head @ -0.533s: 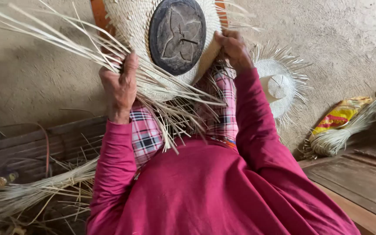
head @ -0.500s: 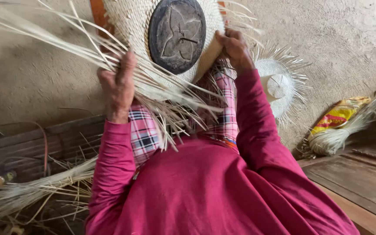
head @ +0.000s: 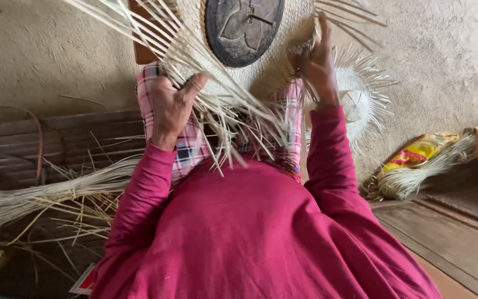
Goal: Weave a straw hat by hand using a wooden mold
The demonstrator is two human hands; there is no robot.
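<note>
Change: both hands have shifted on the weave; the left hand now sits lower with its thumb raised into the strands, the right hand has climbed higher along the woven edge, and the dark disc has slid toward the top of the view.
Sleeves: magenta long sleeves (head: 283, 238) fill the near ground, over pink checked trousers (head: 186, 147) at the knees.
Left hand: the left hand (head: 171, 111) has its grip closed around a bundle of loose pale straw strands (head: 225, 113) that fan out from the weave over the lap.
Right hand: the right hand (head: 317, 63) has a narrow grip, fingers pinching the rim of the pale woven straw mat (head: 275, 69), which rests on the knees.
Disc: a dark round embossed disc (head: 243, 25) lies on the woven mat, between the two hands and beyond them.
Left side: a sheaf of long dried straw (head: 40, 194) lies across the floor beside the left arm.
Right side: a yellow and red printed sack (head: 419, 152) lies on the floor with a bunch of pale straw (head: 416, 176) spilling from its mouth.
Farther: a small round woven straw piece with fringed edge (head: 360, 97) lies on the floor just beyond the right hand.
Floor: grey earthen floor (head: 40, 55) behind it all.
</note>
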